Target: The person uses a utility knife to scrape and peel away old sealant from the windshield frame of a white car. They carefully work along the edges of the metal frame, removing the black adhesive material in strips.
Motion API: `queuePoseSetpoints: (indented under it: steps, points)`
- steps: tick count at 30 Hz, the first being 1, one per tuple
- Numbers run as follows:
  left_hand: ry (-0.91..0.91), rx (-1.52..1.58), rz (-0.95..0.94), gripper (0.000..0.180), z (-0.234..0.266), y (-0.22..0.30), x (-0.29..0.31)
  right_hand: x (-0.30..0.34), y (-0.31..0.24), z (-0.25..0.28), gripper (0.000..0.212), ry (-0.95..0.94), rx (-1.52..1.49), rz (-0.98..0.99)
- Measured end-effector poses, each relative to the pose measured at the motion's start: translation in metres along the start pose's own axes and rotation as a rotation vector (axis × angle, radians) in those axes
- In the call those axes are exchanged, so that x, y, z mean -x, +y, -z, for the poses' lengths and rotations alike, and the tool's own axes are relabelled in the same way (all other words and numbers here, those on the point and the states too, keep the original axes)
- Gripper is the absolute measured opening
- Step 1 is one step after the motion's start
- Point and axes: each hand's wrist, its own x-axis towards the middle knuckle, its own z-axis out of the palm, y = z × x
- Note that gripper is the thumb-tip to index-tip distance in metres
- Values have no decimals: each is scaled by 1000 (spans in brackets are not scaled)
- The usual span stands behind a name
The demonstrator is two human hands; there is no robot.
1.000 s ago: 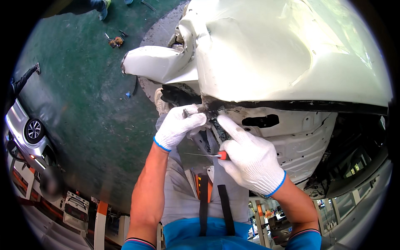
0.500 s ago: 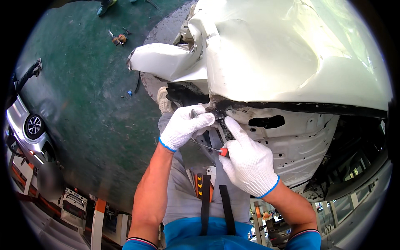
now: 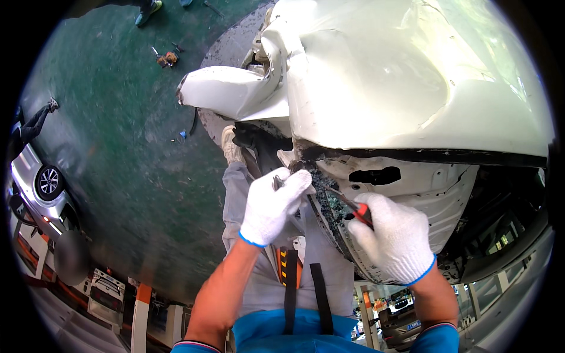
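Both my hands wear white knit gloves with blue cuffs. My right hand [image 3: 395, 235] is closed round the red-and-black handle of a screwdriver [image 3: 363, 213]. Its thin shaft slants up and left over a dark, crumbly strip [image 3: 329, 203] along the edge of a white car panel [image 3: 412, 197] with holes in it. My left hand [image 3: 268, 203] is closed in a pinch at the left side of that strip. A small dark metallic piece [image 3: 276, 183] shows between its thumb and fingers, too little visible to name.
A large dented white body panel [image 3: 376, 82] fills the far right, and a bent white piece [image 3: 229, 91] juts left from it. Small parts [image 3: 168, 58] lie on the green floor [image 3: 129, 129]. A silver car [image 3: 44, 185] stands at left; another person's legs [image 3: 36, 120] show beyond it.
My right hand has moved right and nearer me, and its screwdriver has swung from pointing left to pointing up-left over the strip. The left hand has shifted slightly right and nearer.
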Motion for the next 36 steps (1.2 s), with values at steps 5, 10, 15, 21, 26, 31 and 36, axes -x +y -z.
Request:
queuePoseSetpoints:
  steps: [5,10,15,21,26,31,36]
  points:
    - [74,102,-69,22,-10,-27,7,-12,3,17,25,7,123,3]
    - [-5,82,-80,19,4,-34,-4,-27,-8,26,23,-1,281,82]
    - [-122,75,-57,21,17,-34,-12,-37,-19,28,22,-137,448,106]
    - [-156,86,-63,20,19,-34,-14,-46,-22,33,22,-144,517,186]
    - [-140,131,-59,22,15,-36,-12,-55,-26,30,19,-143,563,211]
    - [-132,169,-64,22,12,-36,-11,-62,-28,31,17,-199,570,227]
    - [-51,259,-28,25,5,-42,-3,-64,-31,32,20,-267,608,164]
